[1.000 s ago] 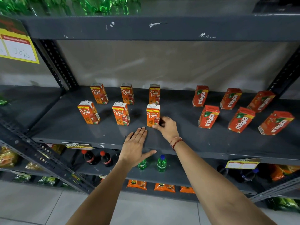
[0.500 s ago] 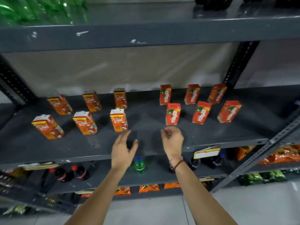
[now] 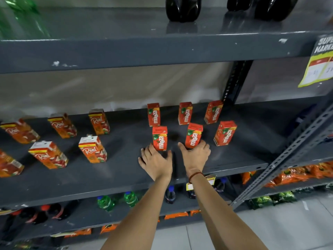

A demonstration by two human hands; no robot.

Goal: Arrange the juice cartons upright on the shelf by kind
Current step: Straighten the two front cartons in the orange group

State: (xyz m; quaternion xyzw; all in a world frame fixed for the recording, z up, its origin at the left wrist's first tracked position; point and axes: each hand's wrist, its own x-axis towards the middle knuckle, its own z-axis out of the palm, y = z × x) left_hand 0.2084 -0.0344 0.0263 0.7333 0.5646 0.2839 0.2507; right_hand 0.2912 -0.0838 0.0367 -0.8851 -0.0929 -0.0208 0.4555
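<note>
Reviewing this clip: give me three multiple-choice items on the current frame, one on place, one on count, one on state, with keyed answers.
1. Where do the Maaza cartons stand relative to the Real cartons?
A. To their left
B. To their right
C. On the shelf above

2. How many Maaza cartons are visible?
A. Four
B. Six
C. Eight

3. How are the Maaza cartons standing?
A. Upright
B. Lying flat
C. Stacked

Answers: 1 B, they fill the right part of the grey shelf. 2 B, two rows of three. 3 A, all stand on their bases, with the left hand and right hand at the front two.
</note>
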